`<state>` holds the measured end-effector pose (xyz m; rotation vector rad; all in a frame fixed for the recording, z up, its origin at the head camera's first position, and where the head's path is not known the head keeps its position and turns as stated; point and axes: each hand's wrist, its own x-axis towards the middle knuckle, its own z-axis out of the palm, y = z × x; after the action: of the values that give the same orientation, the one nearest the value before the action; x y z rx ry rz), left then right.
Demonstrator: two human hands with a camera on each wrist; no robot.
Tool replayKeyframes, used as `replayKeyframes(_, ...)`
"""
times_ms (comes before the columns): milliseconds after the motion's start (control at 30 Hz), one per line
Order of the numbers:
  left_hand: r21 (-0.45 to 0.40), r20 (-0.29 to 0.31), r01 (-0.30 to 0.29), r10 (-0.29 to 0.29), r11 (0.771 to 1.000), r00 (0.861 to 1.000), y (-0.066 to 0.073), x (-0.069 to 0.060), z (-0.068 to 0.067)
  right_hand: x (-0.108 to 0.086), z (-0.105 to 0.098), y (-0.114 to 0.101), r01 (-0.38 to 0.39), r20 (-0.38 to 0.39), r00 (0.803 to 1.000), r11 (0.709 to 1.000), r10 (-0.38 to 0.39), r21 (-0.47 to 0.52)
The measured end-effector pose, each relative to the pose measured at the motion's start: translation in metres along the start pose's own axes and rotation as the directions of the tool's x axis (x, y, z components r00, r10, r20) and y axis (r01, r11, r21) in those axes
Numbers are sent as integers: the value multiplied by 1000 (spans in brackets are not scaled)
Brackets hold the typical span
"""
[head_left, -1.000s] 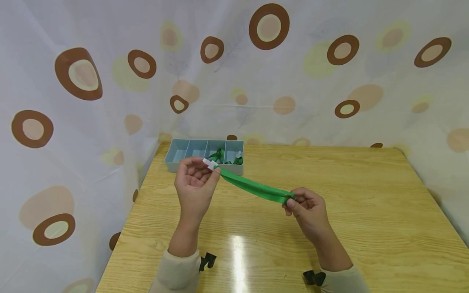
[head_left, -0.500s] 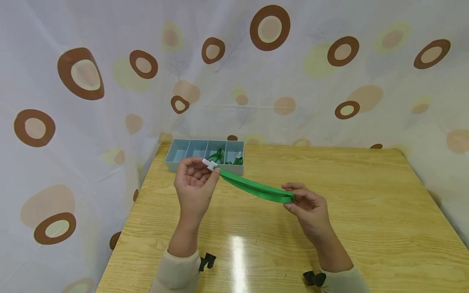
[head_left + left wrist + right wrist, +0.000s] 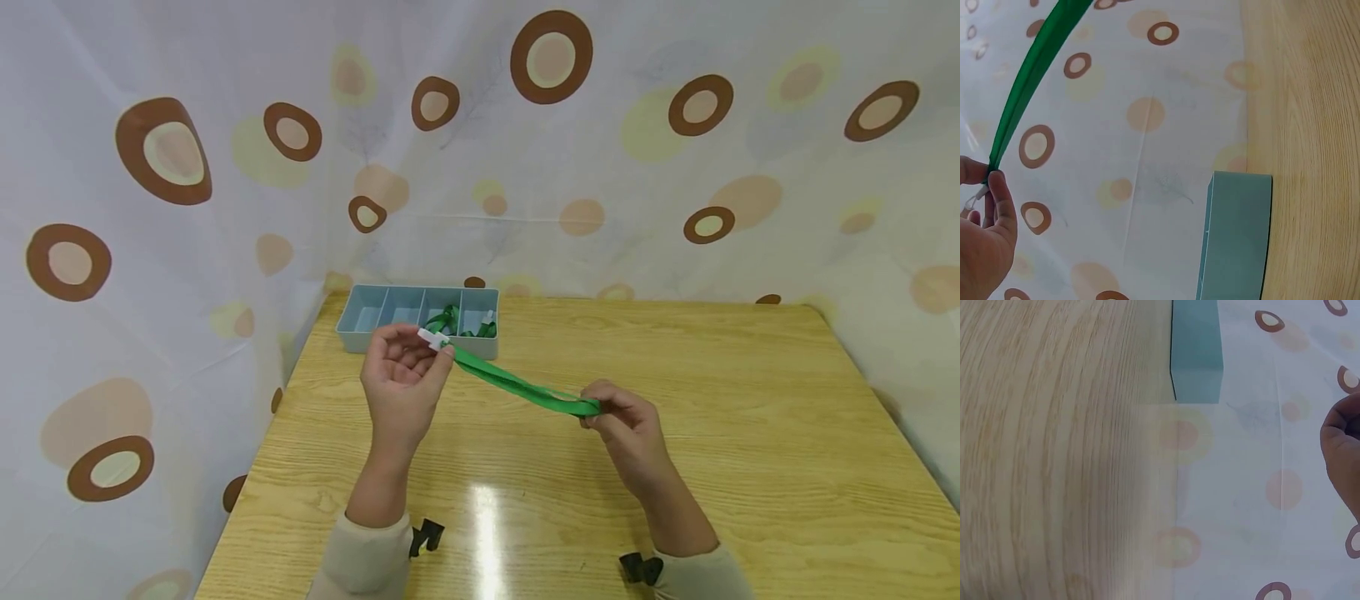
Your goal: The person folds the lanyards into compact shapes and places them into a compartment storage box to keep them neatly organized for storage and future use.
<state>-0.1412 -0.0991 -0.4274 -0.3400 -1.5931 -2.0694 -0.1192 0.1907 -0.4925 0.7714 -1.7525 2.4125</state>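
A green lanyard [image 3: 517, 387] with a white plastic clip [image 3: 435, 339] stretches between both hands above the table, sloping down to the right. My left hand [image 3: 401, 387] pinches it at the clip end between thumb and fingers. At the far looped end, my right hand [image 3: 630, 433] pinches the folded ribbon. In the left wrist view, the ribbon [image 3: 1029, 81] rises from the fingertips, and part of the clip shows below them. Only part of the right hand [image 3: 1344, 450] appears at the edge of the right wrist view, where the lanyard is out of sight.
Behind the left hand stands a blue-grey divided box [image 3: 480, 346] on the wooden table [image 3: 712, 400]. Its two right compartments hold more green lanyards [image 3: 444, 318], one showing a white clip. A patterned curtain [image 3: 465, 167] hangs along the table's back and left sides.
The right fingers loosened around the ribbon's looped end half a second ago and now pinch it again. The lanyard's strands lie closer together. My left hand has barely moved.
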Motion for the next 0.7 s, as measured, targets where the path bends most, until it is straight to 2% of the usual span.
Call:
replayKeyframes(133,10,-1,-3,3,1000,1000,0,0,-1,-1,0,1,11,-3,1000,1000,-11,15)
replayKeyframes(200,14,0,-6,6,1000,1000,0,0,-2,0,0,1,35,20,999,997,-36,64)
replayKeyframes(300,12,-4,-6,6,1000,1000,-1,0,-1,1,-1,0,23,56,998,989,-32,148)
replayKeyframes(400,9,-5,-5,5,1000,1000,-1,0,-1,2,-1,-3,-28,59,998,973,15,229)
replayKeyframes(500,15,-10,-8,9,1000,1000,-1,0,-1,2,0,-3,-51,43,998,973,43,227)
replayKeyframes(600,25,-17,-9,10,1000,1000,-2,1,-1,2,0,-1,5,47,999,970,-17,244)
replayKeyframes(700,33,-23,-8,8,999,1000,-2,1,-2,2,-2,1,83,57,993,951,-104,299)
